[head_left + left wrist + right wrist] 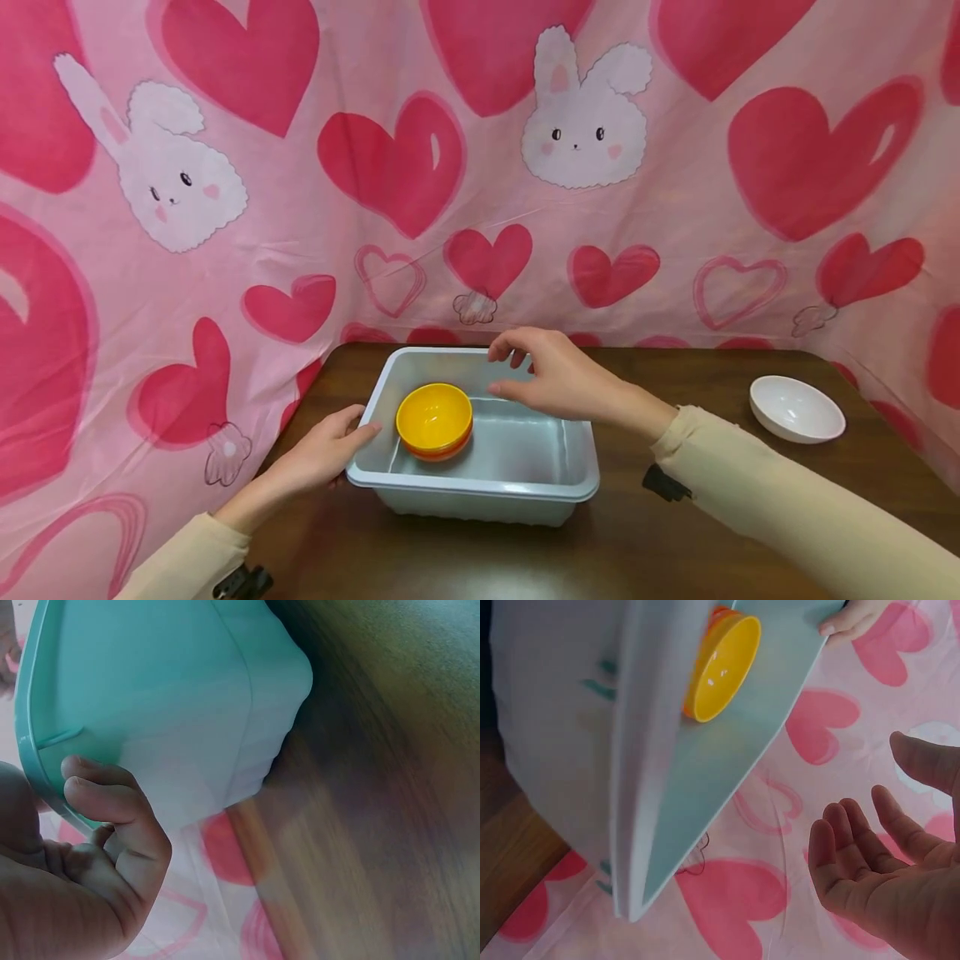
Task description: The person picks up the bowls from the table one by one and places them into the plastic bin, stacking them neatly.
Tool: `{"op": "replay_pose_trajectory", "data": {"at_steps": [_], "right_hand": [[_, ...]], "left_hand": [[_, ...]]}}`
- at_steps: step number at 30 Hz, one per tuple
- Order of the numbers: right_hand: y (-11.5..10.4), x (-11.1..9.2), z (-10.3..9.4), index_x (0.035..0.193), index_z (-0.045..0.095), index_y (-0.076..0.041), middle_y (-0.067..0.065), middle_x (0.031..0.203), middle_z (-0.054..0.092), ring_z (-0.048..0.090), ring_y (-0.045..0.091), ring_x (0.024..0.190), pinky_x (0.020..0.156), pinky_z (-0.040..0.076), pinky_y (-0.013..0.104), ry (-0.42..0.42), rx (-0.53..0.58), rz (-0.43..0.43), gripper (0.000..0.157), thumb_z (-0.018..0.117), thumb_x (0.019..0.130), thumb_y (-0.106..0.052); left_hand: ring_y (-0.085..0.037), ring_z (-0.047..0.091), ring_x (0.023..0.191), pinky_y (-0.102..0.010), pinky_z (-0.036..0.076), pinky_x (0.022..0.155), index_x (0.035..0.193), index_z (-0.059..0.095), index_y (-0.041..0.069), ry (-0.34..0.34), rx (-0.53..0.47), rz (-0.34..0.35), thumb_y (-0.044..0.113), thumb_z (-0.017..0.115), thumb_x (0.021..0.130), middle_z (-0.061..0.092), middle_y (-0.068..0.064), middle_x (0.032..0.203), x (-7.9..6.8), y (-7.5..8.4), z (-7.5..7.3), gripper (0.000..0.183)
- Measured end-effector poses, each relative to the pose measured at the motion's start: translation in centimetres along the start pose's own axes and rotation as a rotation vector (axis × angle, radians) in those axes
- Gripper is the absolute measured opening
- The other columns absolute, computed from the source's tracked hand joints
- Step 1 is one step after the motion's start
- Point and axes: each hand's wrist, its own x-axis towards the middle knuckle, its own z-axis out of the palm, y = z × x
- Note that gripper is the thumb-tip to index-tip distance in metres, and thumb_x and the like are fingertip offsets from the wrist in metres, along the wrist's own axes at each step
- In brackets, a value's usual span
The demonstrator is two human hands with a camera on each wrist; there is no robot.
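A pale grey-blue plastic basin [480, 486] stands on the table, with a yellow bowl [433, 419] nested in an orange one [444, 455] in its left part. At the basin's left side, my left hand [330, 446] holds the rim; the left wrist view shows its fingers [112, 799] bent under the edge. My right hand [553, 375] hovers above the basin's right half, holding nothing. Its fingers are loosely bent and the thumb is apart from them. In the right wrist view that hand [892, 862] is clear of the basin wall.
A white bowl [797, 408] sits on the right side of the dark wooden table [675, 517]. Behind and beside the table hangs a pink cloth [480, 192] with hearts and rabbits.
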Motion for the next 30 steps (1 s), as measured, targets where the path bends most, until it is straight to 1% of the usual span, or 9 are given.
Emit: {"op": "replay_pose_trajectory", "data": {"at_steps": [8,14,18,21,26,30], "right_hand": [[0.9,-2.6,-0.7,0.120,0.071,-0.013,-0.006,0.111,0.069,0.061,0.017,0.099,0.085,0.057,0.037,0.078,-0.033,-0.005,0.037,0.087,0.088,-0.023],[2.1,-4.1,-1.0,0.119,0.071,-0.013,-0.005,0.110,0.069,0.062,0.016,0.097,0.084,0.057,0.039,0.103,-0.037,0.012,0.036,0.086,0.088,-0.022],[2.8,-5.1,-1.3,0.117,0.071,-0.015,-0.006,0.108,0.069,0.061,0.016,0.094,0.078,0.057,0.037,0.136,-0.030,0.024,0.034,0.087,0.088,-0.022],[3.2,-5.9,-1.6,0.116,0.071,-0.015,-0.006,0.106,0.069,0.062,0.017,0.091,0.076,0.058,0.037,0.163,-0.011,0.037,0.032,0.087,0.088,-0.021],[3.9,-7.2,-2.1,0.117,0.071,-0.014,-0.003,0.107,0.071,0.066,0.019,0.091,0.083,0.060,0.041,0.181,0.013,0.052,0.033,0.086,0.090,-0.023],[4.6,-8.1,-2.2,0.118,0.070,-0.013,-0.002,0.103,0.072,0.068,0.016,0.090,0.083,0.059,0.040,0.196,-0.007,0.066,0.033,0.086,0.089,-0.018]], "left_hand": [[-0.022,0.048,0.046,-0.027,0.044,0.043,0.147,0.045,-0.004,-0.009,-0.005,-0.008,0.029,0.059,0.107,0.062,-0.009,0.069,0.0,0.0,0.1,0.054],[-0.022,0.048,0.045,-0.028,0.044,0.043,0.148,0.044,-0.005,-0.006,-0.007,-0.006,0.029,0.059,0.107,0.063,-0.009,0.069,0.0,-0.1,0.1,0.055],[-0.022,0.048,0.045,-0.028,0.044,0.042,0.148,0.043,-0.006,0.001,-0.006,-0.004,0.029,0.059,0.108,0.065,-0.009,0.072,0.0,-0.2,0.1,0.056],[-0.023,0.048,0.046,-0.028,0.044,0.043,0.148,0.043,-0.006,-0.001,-0.006,-0.001,0.030,0.059,0.108,0.065,-0.010,0.073,0.1,-0.2,0.0,0.056],[-0.026,0.051,0.048,-0.030,0.046,0.044,0.148,0.044,-0.006,-0.007,-0.003,0.005,0.030,0.059,0.108,0.065,-0.010,0.074,0.1,-0.3,0.0,0.056],[-0.027,0.053,0.049,-0.030,0.047,0.044,0.149,0.043,-0.006,-0.004,0.004,0.009,0.030,0.059,0.108,0.065,-0.009,0.075,0.1,-0.3,0.1,0.057]]}}
